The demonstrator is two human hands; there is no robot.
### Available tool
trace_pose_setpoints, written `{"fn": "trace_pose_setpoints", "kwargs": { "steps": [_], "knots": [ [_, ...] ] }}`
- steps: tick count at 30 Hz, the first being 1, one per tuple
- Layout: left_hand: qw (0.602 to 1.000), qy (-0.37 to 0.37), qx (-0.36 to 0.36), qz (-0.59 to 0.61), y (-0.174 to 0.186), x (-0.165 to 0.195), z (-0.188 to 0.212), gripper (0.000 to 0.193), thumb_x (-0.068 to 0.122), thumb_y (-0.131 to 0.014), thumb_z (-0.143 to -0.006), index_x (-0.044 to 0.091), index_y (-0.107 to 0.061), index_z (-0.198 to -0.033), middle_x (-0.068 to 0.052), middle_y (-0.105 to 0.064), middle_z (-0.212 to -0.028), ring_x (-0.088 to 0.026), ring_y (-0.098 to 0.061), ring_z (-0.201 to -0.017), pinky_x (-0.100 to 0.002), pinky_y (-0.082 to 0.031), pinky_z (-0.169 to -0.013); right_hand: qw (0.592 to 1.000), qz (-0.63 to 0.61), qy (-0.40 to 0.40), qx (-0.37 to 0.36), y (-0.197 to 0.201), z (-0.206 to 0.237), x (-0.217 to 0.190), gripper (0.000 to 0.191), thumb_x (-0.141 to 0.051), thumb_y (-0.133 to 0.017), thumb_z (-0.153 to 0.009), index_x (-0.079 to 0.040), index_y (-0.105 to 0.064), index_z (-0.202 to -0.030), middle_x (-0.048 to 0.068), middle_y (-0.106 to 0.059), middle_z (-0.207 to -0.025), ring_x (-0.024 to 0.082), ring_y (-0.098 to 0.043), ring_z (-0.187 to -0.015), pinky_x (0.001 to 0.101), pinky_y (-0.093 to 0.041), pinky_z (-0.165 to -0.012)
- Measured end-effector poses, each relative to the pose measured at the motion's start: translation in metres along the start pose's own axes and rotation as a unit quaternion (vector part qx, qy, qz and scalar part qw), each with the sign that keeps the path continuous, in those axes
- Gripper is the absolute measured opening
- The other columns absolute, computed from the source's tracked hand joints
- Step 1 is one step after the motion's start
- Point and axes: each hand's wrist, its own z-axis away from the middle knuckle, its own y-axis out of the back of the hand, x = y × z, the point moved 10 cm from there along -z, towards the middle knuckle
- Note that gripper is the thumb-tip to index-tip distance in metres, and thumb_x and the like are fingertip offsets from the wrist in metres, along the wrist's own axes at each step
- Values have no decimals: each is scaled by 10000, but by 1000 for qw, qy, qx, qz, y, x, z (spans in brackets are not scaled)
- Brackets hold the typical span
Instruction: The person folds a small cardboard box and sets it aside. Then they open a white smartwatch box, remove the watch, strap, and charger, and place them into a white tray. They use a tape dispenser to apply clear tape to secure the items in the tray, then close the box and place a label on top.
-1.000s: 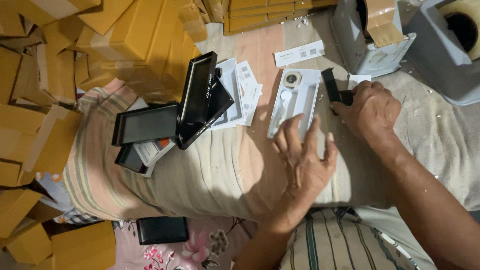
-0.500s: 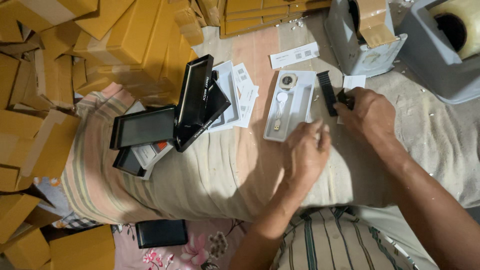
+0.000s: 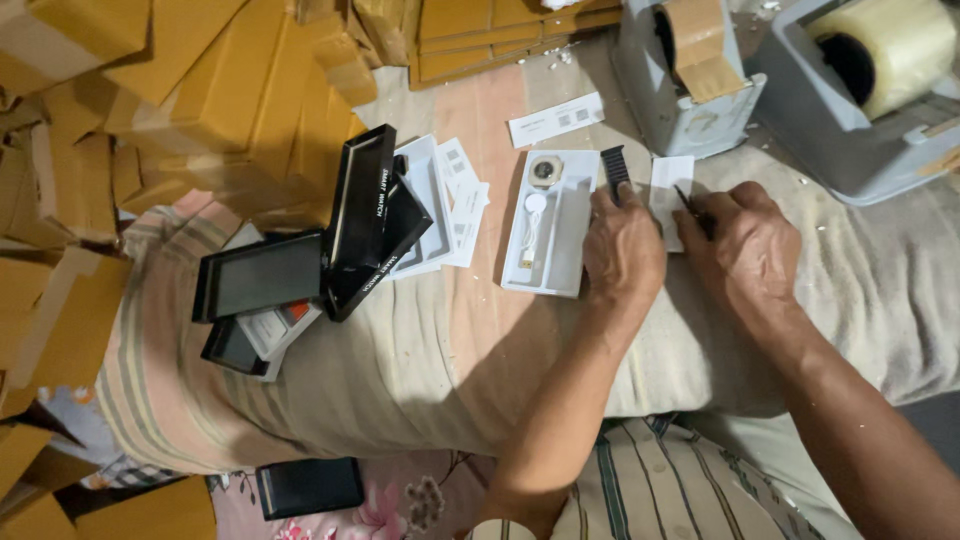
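While both hands work at the centre right of the frame, the left hand [image 3: 622, 245] pinches the lower end of a black ribbed watch strap [image 3: 614, 170]. This narrow strap runs lengthwise toward the top of the frame, beside a white tray [image 3: 575, 250] holding a watch face [image 3: 545, 170]. The right hand [image 3: 745, 245] is clenched on a thin dark tool [image 3: 688, 205] over a white card [image 3: 668, 185]. Black boxes [image 3: 360, 220] lie left of centre.
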Motion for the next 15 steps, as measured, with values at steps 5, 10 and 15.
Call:
{"fn": "trace_pose_setpoints", "kwargs": {
  "steps": [5, 10, 15],
  "knots": [
    [999, -8, 16, 35, 17, 0, 17, 393, 127, -671, -919, -116, -610, -1221, -327, -614, -1157, -439, -698, -951, -458, -591, -802, 999, 21, -24, 18, 4, 4, 16, 190, -263, -750, -1005, -98, -802, -1085, 147, -701, -1015, 354, -694, -846, 449, -559, -761],
    [989, 34, -60, 130, 22, 11, 54, 469, 171, -640, -976, -118, -569, -1339, -327, -597, -1159, -375, -716, -815, -408, -605, -651, 997, 64, -12, 37, 18, 12, 34, 216, -245, -742, -985, -104, -803, -1138, 141, -699, -1002, 333, -694, -856, 436, -552, -746],
    [985, -30, -35, 167, 18, 34, 66, 488, 179, -676, -970, -142, -586, -1327, -303, -636, -1094, -396, -701, -843, -434, -576, -700, 997, 65, -43, 13, 23, 21, 39, 184, -296, -723, -1126, -135, -811, -1119, 128, -709, -999, 317, -701, -860, 430, -549, -758]
  ]
}}
